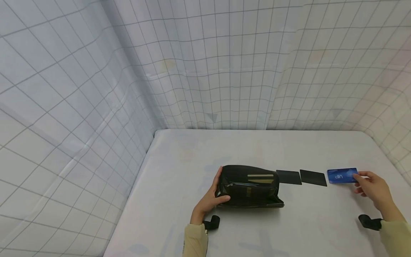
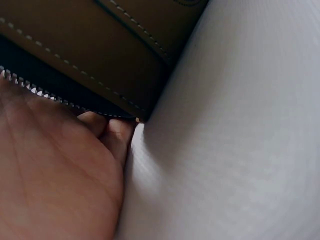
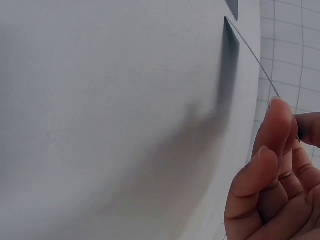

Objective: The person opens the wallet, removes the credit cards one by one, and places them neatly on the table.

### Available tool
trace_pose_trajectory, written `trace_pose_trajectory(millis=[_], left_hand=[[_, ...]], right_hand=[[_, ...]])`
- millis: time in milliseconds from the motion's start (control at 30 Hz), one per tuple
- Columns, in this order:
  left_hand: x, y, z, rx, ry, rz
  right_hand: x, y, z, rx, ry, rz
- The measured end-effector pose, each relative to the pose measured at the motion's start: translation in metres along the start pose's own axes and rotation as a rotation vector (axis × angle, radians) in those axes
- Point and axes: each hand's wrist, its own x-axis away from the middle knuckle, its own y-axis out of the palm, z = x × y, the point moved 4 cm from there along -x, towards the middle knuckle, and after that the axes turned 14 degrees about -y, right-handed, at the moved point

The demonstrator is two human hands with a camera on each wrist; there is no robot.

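A dark zip wallet (image 1: 247, 192) stands spread wide on the white table, with pale card edges showing in its slots. My left hand (image 1: 210, 200) grips its left end, the thumb across the front and the fingers along the side. Close up in the left wrist view, the wallet (image 2: 85, 55) shows brown stitched panels and a metal zip beside the palm. Far to the right, my right hand (image 1: 374, 187) pinches the right edge of a blue card (image 1: 340, 175) marked VIP, between thumb and fingers. Seen edge-on in the right wrist view, the card (image 3: 252, 52) tilts up from the table.
Two black cards (image 1: 289, 177) (image 1: 313, 177) lie in a row between the wallet and the blue card. White grid-patterned curtains (image 1: 212, 71) surround the table (image 1: 154, 200) at the back and sides.
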Motion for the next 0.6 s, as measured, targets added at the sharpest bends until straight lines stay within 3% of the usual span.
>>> trace_pose_trajectory(millis=[200, 600], left_hand=[[0.008, 0.003, 0.024, -0.018, -0.011, -0.035], [0.01, 0.004, 0.026, -0.015, -0.001, -0.021]], right_hand=[[0.002, 0.0, 0.012, 0.039, 0.066, -0.009], [0.003, 0.001, 0.019, 0.153, 0.2, -0.052]])
